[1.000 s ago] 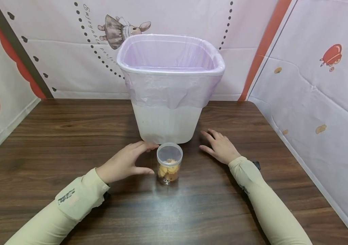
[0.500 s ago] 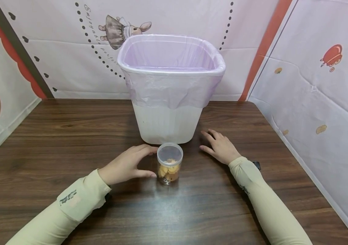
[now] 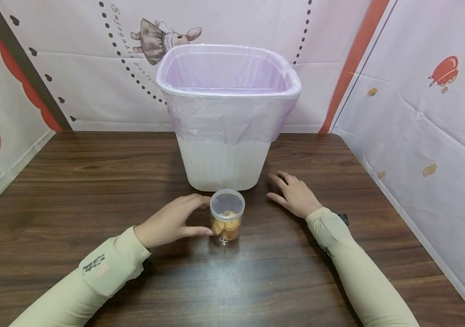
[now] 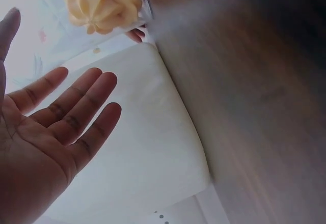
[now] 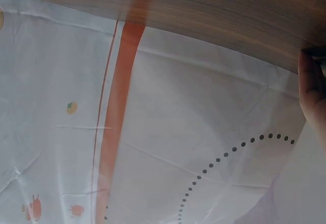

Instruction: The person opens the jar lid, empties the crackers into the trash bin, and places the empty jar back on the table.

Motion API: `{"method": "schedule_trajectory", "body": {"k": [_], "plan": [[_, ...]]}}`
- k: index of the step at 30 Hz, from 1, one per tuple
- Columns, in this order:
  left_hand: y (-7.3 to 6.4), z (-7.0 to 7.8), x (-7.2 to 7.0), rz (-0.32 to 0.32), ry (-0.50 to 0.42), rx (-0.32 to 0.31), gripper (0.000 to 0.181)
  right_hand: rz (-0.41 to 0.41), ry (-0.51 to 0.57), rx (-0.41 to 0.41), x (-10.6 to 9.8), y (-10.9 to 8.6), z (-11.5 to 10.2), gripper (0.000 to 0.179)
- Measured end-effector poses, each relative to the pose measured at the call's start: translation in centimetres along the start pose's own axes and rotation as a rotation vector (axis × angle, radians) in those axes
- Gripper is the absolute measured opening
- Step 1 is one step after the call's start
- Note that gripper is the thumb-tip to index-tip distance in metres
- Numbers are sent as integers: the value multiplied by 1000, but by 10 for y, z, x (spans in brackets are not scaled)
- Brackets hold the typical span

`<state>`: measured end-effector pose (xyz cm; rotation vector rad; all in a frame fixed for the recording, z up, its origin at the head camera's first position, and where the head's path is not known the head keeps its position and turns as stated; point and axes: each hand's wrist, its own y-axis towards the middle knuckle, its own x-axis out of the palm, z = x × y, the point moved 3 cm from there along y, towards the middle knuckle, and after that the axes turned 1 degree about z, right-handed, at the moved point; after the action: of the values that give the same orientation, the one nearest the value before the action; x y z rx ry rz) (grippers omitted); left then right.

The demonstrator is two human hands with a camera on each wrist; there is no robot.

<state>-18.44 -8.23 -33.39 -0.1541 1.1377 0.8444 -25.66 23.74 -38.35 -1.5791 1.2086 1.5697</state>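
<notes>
A dark wood-grain worktop (image 3: 93,177) spreads between printed cloth walls. Nearest, pale sleeves (image 3: 111,261) cover both arms; the left cuff bears a dark print (image 3: 93,263) too small to read. The left hand (image 3: 171,222) is wide, thumb and fingers apart just beside the jar (image 3: 227,202); I cannot tell whether they touch it. The jar stands upright around mid-worktop, well in from both side edges: clear, round, with a translucent top and golden, ridged, petal-like biscuits (image 4: 102,5) filling its lower part. The right hand (image 3: 295,195) lies palm down towards the right edge, fingers loosely spread, holding nothing. Behind the jar, a white bin (image 3: 224,165) wears a lilac liner (image 3: 228,116) folded over its rim. Beyond the far edge, the back cloth (image 3: 236,22) shows a sideways rabbit (image 3: 160,41) and the lettering (image 3: 119,27) "Enjoyable", its following word partly hidden by the bin.
</notes>
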Motion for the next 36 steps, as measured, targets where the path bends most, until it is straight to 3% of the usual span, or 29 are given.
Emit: {"method": "schedule_trajectory", "body": {"k": [8,18,28,32,36], "plan": [[0,9,4,9,-54,-113,62,4,-9,-11,0,1,0,63],[2,15,8,53,-82,-156,56,-7,-11,-2,-2,1,0,64],[5,7,18,-41,-316,-205,65,-33,8,15,-1,0,0,65],[6,3,24,-41,-406,-202,71,-24,-1,8,-1,-1,-1,65],[9,-2,29,-42,-434,-195,76,-22,-9,3,-1,0,-1,65]]}}
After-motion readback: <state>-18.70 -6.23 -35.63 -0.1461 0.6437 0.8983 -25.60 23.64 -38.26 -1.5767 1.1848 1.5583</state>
